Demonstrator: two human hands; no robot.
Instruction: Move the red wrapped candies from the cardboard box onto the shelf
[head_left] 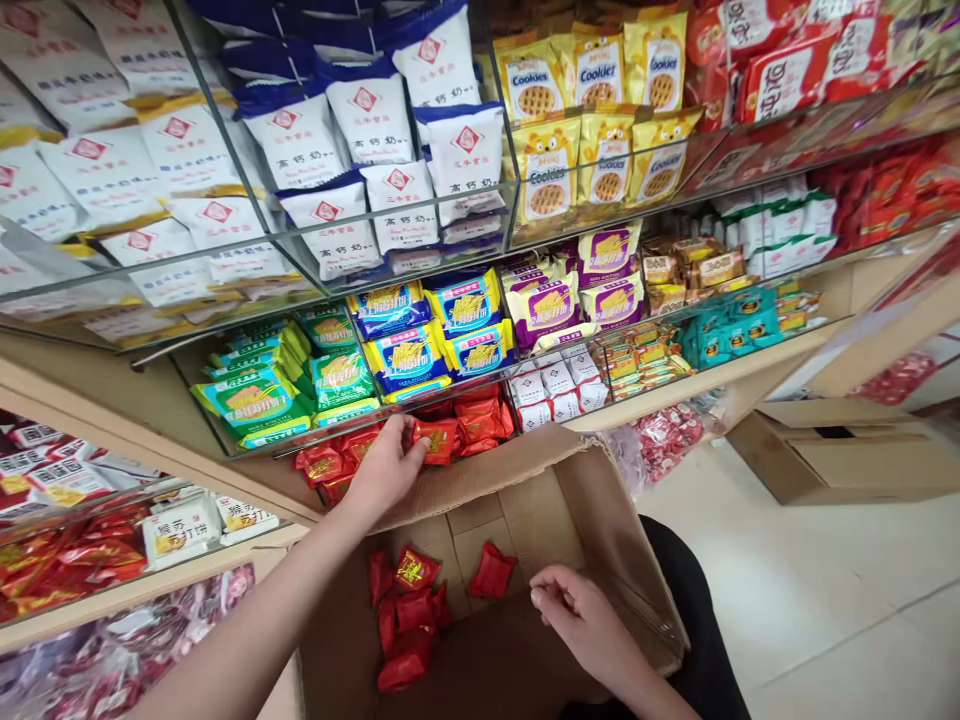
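Now, starting at the left of the frame, the left hand (388,462) stretches up from the lower left to the middle shelf compartment (390,455), its fingers pinched together on a small red packet (437,440) — held flat by one end, level with the heap of red packets (472,420) already lying there, so it sits at the front edge of that pile. Just below, at lower centre, the open cardboard box (600,520) is propped against the shelf front with its flap folded back, which keeps the loose red packets in the box (409,610) within easy reach. Further right, the right hand (581,615) hovers low inside the box, fingers curled loosely together and holding nothing that I can see, close beside a lone red packet (491,572). Around it all — green biscuit packs (255,395) at left, blue-and-yellow packs (427,335) directly above the red heap, white sachets (559,385) beside it. The glass shelf edge (360,235) overhangs the compartment, leaving a tight slot. A closed carton (847,450) sits on the floor at right.
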